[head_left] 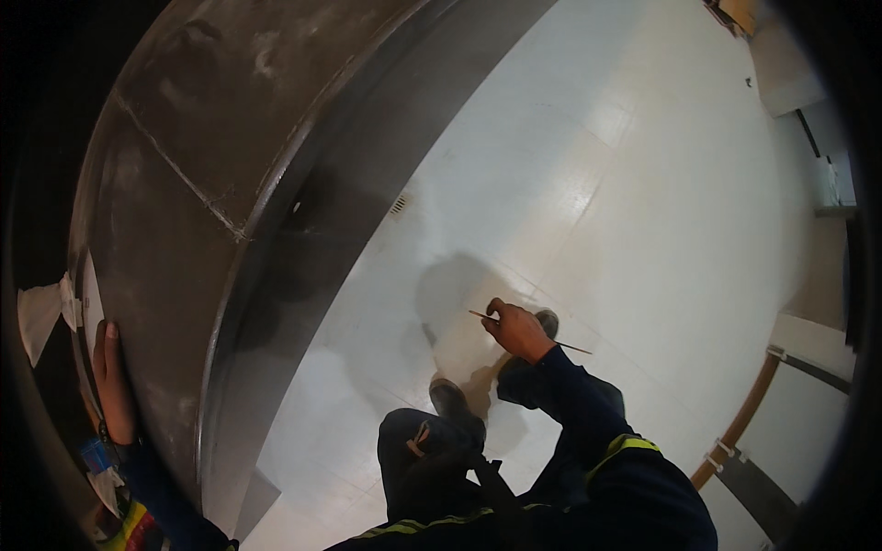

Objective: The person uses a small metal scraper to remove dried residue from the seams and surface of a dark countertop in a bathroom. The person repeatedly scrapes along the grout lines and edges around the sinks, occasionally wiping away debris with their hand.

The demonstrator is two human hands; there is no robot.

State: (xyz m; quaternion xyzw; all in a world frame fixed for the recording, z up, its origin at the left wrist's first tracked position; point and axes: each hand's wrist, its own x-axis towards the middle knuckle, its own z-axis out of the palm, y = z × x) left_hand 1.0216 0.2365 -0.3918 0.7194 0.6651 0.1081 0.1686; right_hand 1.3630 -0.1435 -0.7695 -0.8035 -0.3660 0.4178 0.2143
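Above a pale floor (661, 230), we find a thin stick (575, 348) pinched between the thumb and curled fingers of the right hand (519, 331). It crosses the grip at a slant: a short brown end juts past the fingertips toward a large dark grey panel (220, 119), while a dark end pokes out on the other side, beside the navy sleeve (574, 386). The stick shows over the floor, to the right of the panel's right edge and well apart from it. We read the light pinch as a way to keep the front end short and easy to direct.

Near the lower end of the panel's left edge, the left hand (115, 395) lies along the surface, fingers stretched out side by side, well apart from the stick; we judge the flat contact to be a support for the body. Just beyond that edge hangs a white sheet (41, 317), though whether cloth or paper we cannot tell in the dim rim. A floor drain (398, 204) sits beside the panel's right edge.
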